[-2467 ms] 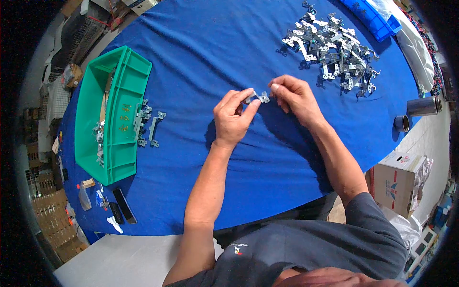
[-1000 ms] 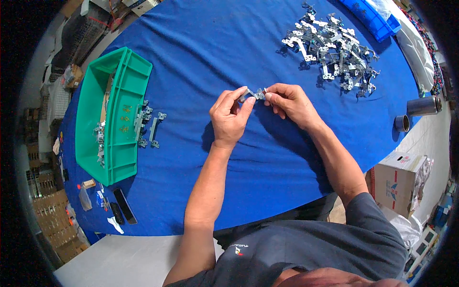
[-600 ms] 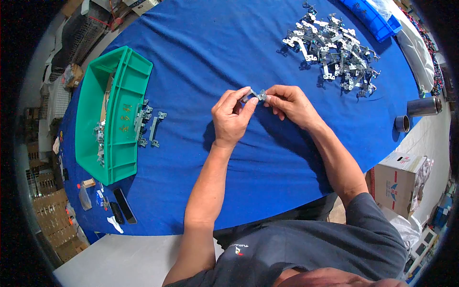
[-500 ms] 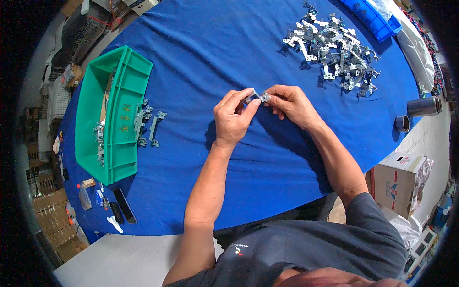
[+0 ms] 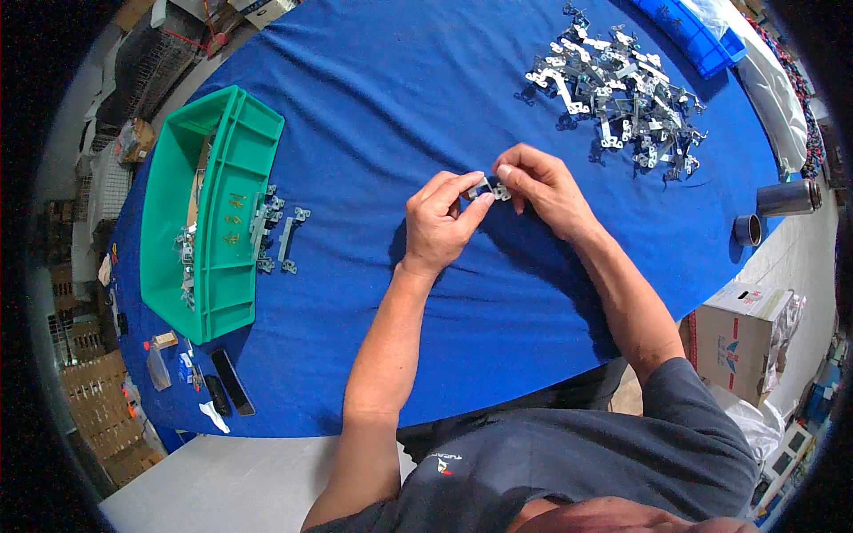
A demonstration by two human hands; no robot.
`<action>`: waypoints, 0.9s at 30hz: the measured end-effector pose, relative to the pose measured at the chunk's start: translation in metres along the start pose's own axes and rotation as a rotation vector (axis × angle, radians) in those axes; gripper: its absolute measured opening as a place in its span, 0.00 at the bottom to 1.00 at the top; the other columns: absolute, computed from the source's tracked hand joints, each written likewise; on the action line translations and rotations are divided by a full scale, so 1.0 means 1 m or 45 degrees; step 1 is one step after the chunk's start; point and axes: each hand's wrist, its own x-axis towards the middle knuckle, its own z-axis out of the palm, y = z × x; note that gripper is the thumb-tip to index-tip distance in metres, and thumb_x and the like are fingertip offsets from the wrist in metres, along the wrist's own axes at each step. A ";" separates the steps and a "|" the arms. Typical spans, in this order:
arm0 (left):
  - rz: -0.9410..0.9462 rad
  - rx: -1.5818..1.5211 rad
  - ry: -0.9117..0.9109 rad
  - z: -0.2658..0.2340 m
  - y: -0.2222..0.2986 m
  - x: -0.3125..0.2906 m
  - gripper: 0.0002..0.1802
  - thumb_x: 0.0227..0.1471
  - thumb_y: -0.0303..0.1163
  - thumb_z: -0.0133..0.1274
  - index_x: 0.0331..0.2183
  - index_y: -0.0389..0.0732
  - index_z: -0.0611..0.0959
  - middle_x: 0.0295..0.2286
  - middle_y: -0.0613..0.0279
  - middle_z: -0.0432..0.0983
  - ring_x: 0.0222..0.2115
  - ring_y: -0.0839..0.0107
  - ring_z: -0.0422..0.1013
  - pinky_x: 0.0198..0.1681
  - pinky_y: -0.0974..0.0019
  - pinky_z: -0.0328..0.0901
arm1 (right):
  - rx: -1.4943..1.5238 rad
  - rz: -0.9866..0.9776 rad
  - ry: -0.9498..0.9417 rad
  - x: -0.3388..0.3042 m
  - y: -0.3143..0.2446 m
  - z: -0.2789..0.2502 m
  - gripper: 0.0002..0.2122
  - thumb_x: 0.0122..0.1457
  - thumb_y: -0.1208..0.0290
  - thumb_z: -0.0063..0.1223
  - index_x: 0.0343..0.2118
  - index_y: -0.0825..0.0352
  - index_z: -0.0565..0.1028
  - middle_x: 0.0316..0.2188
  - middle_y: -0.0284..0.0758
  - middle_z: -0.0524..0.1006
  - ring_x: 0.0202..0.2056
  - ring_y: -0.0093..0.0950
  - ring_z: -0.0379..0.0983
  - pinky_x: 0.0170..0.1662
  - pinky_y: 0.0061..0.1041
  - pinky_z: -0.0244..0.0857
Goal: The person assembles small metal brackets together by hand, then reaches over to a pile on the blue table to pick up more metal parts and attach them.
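Note:
Over the middle of the blue cloth, my left hand (image 5: 435, 224) pinches a small silvery metal bracket (image 5: 481, 188) between thumb and fingers. The bracket's right end, with its tabs and holes, sticks out towards my right hand (image 5: 546, 192). There the thumb and forefinger are pressed together just above that end. Whether a small part lies between these fingertips is hidden. Left of my hands, a few similar brackets (image 5: 286, 240) lie on the cloth beside a green plastic bin (image 5: 236, 284). At the far right spreads a loose heap of metal brackets (image 5: 626, 98).
A blue tray (image 5: 697, 40) stands at the far right edge. A dark cylinder (image 5: 787, 198) and a short round tin (image 5: 747, 230) sit at the right. Near the front left lie a phone (image 5: 233, 382) and small odds and ends. A cardboard box (image 5: 733, 342) stands beyond the table's right edge.
My left hand has shifted slightly right and down with the bracket. My right fingertips have moved from the bracket's end to just above it, leaving more of that end in sight.

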 end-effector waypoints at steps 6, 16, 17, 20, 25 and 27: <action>0.004 0.036 0.109 0.000 0.001 0.000 0.14 0.44 0.24 0.66 0.37 0.37 0.85 0.25 0.65 0.76 0.17 0.82 0.63 0.19 0.74 0.59 | -0.001 0.027 0.131 -0.001 -0.004 -0.005 0.09 0.65 0.67 0.51 0.36 0.67 0.76 0.23 0.26 0.73 0.22 0.13 0.66 0.22 0.15 0.60; -0.067 0.020 0.175 -0.003 0.002 0.002 0.12 0.48 0.24 0.64 0.38 0.35 0.85 0.27 0.64 0.76 0.24 0.79 0.69 0.27 0.74 0.64 | -0.177 0.099 -0.112 -0.002 -0.005 0.000 0.09 0.65 0.67 0.51 0.36 0.68 0.77 0.25 0.26 0.75 0.24 0.14 0.68 0.22 0.16 0.62; -0.089 -0.008 0.168 -0.003 0.002 0.001 0.12 0.48 0.24 0.64 0.38 0.35 0.85 0.27 0.65 0.76 0.25 0.80 0.69 0.27 0.74 0.64 | -0.192 0.104 -0.096 -0.003 -0.004 0.001 0.09 0.65 0.68 0.51 0.36 0.68 0.77 0.25 0.26 0.75 0.24 0.14 0.67 0.22 0.16 0.62; -0.100 -0.034 0.159 -0.003 0.001 0.001 0.12 0.48 0.23 0.64 0.38 0.35 0.85 0.27 0.65 0.77 0.25 0.80 0.69 0.28 0.75 0.64 | -0.202 0.104 -0.055 -0.002 -0.004 0.001 0.09 0.65 0.68 0.51 0.36 0.68 0.77 0.24 0.26 0.74 0.24 0.14 0.67 0.23 0.16 0.62; -0.087 -0.026 0.129 -0.003 0.003 0.001 0.13 0.47 0.23 0.64 0.38 0.35 0.85 0.27 0.64 0.77 0.26 0.80 0.70 0.28 0.75 0.64 | -0.224 0.131 -0.092 -0.002 -0.004 -0.002 0.08 0.66 0.70 0.49 0.39 0.69 0.77 0.27 0.26 0.75 0.24 0.13 0.66 0.24 0.14 0.61; -0.100 -0.028 0.099 -0.003 0.002 0.000 0.13 0.47 0.23 0.64 0.38 0.35 0.85 0.28 0.64 0.77 0.26 0.80 0.70 0.29 0.75 0.65 | -0.190 0.131 -0.092 -0.003 -0.005 -0.001 0.08 0.66 0.70 0.49 0.40 0.70 0.76 0.27 0.26 0.74 0.24 0.13 0.67 0.24 0.14 0.62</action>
